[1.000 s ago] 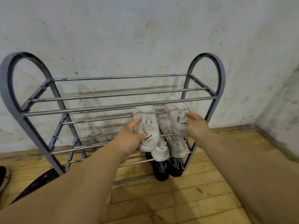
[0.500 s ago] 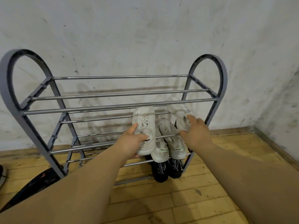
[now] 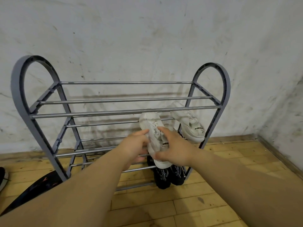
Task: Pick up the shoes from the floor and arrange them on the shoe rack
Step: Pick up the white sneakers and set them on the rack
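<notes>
Sneaker (image 3: 151, 126), likely light, soft-walled over a stiff sole, sits against the shoe rack's (image 3: 39, 102) middle bars. Left hand (image 3: 136, 145) at 8 o'clock and right hand (image 3: 176, 149) at 4 curl round its heel end, the firmest hold.

the left black shoe (image 3: 161, 177), low in the middle of the frame, has white capitals on its tongue that read roughly "foring"; any letters before them are unclear. the right black shoe (image 3: 177, 174) beside it has similar white capitals, too blurred to read. the middle white shoe (image 3: 150, 123) bears a black-printed tab, partly hidden. the right white shoe (image 3: 188, 122) has small black print on its heel tab and along its side, none of it legible.
</notes>
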